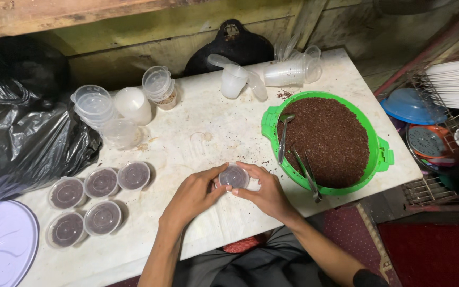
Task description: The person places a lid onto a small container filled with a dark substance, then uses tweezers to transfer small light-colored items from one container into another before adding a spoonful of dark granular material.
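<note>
Clear lidded cup point(234, 176) sits gripped between left-hand fingers point(214, 186) and right-hand fingers point(251, 175).

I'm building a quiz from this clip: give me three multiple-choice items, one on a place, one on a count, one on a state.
1. Where do the spoon and tongs lie?
A in the green basin
B on the black bag
C in the dish rack

2. How many lidded filled cups sit at the table's left?
A two
B five
C eight

3. The small cup between the left hand and right hand is:
A stacked
B tipped over
C lidded and gripped

Key: 1 A, both rest on the brown grains; 2 B, three above two; 3 C, fingers of both hands surround its lid.
</note>
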